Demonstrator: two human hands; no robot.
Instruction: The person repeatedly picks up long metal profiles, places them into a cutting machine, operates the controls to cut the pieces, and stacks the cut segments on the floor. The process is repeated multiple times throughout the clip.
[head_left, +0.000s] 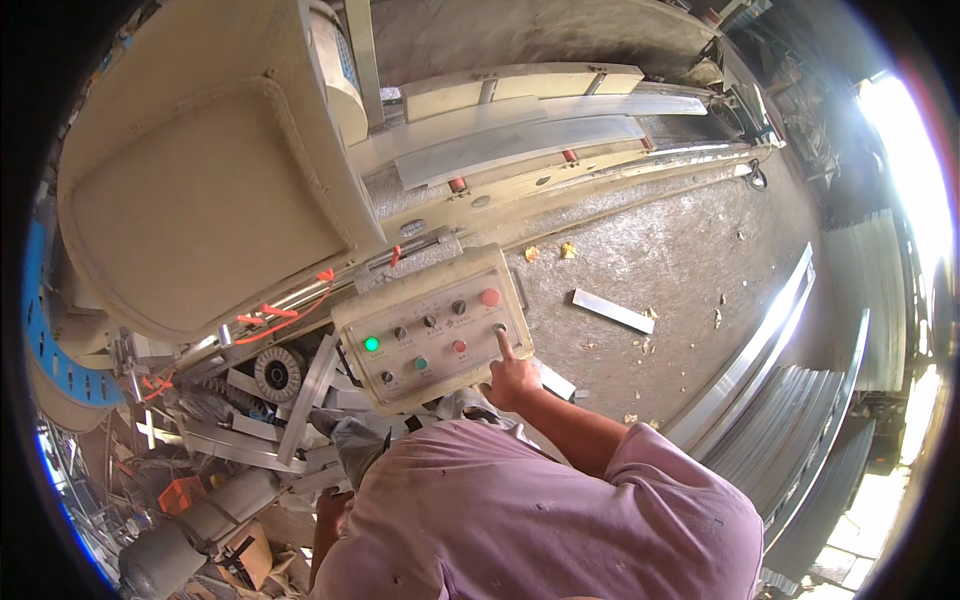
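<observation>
My right hand (514, 381) reaches over a cream control box (457, 376), its index finger extended onto a small round control (501, 328) near the panel's right edge. Nothing is held in it; the other fingers curl inward. Around that finger are a large red button (490, 298), a smaller red button (460, 346) and a black rotary knob (458, 307). A green lamp (372, 344) glows at the panel's left, with a green button (420, 363) lower down. My left hand (334, 505) hangs beside my body, partly hidden and dark, so its grip is unclear.
A large cream machine hood (210, 210) rises at the upper left. Flat aluminium profiles (525, 150) lie on the machine bed behind the box. Metal offcuts (259, 450) clutter the lower left. One offcut (613, 312) lies on the floor; long profiles (780, 427) are stacked at right.
</observation>
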